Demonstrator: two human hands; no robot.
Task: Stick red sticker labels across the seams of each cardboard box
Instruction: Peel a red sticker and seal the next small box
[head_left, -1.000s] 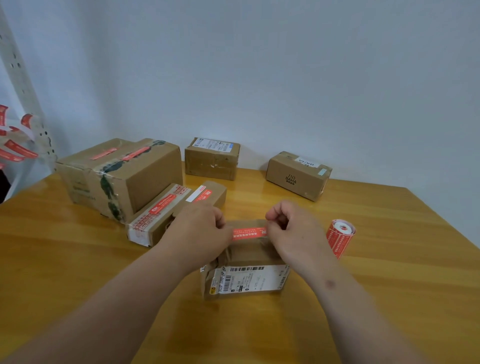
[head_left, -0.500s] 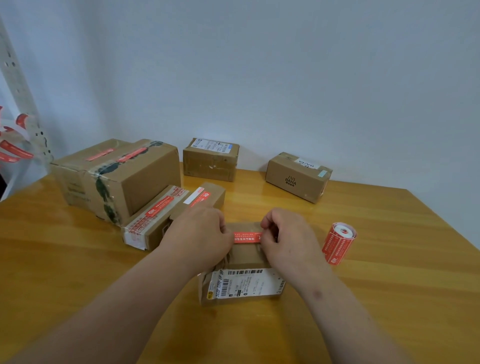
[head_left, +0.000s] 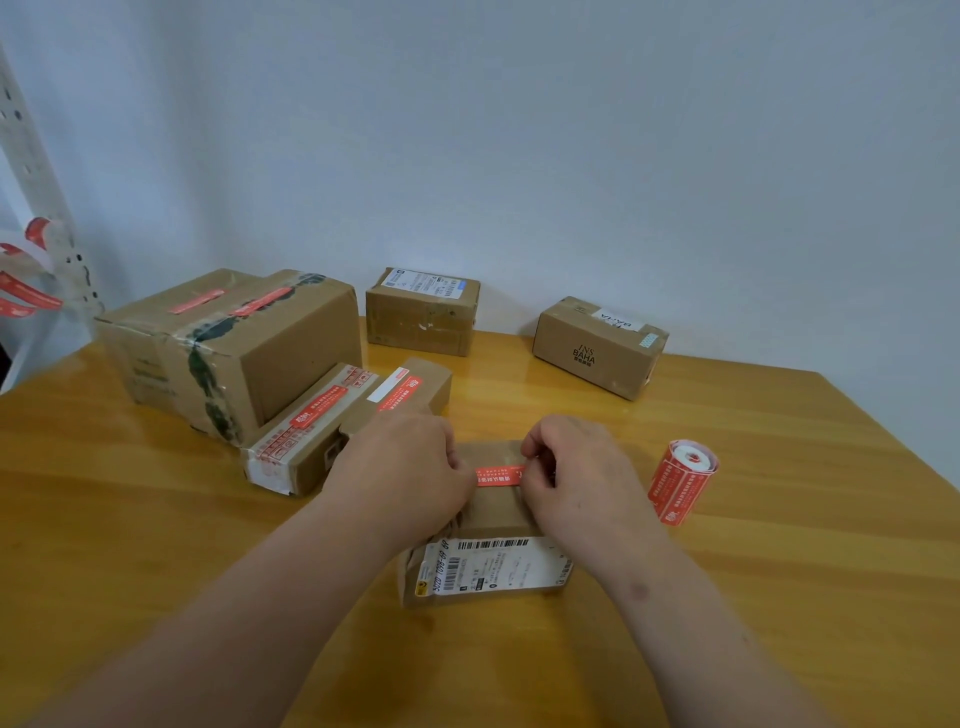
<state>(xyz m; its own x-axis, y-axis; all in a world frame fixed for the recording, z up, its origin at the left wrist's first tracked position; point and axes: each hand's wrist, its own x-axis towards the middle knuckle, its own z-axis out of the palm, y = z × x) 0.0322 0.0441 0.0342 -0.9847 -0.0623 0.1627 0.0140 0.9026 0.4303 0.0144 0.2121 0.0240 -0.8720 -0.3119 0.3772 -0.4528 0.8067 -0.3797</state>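
A small cardboard box (head_left: 496, 512) with a white shipping label on its near side sits in the middle of the wooden table. A red sticker label (head_left: 500, 476) lies across its top. My left hand (head_left: 402, 467) pinches the sticker's left end and my right hand (head_left: 576, 470) pinches its right end, both resting on the box top. A roll of red stickers (head_left: 681, 480) stands just right of my right hand. Two boxes at the back, one with a white label (head_left: 422, 312) and one printed BAHA (head_left: 597, 347), show no red sticker.
A large taped box (head_left: 228, 345) and two flat boxes (head_left: 332, 421) carrying red stickers crowd the left. A white perforated post with red strips (head_left: 31, 280) stands at the far left. The table edge (head_left: 883, 431) runs along the right, with a wall behind.
Both hands have lowered the sticker onto the box top and drawn closer together. The view shifted slightly.
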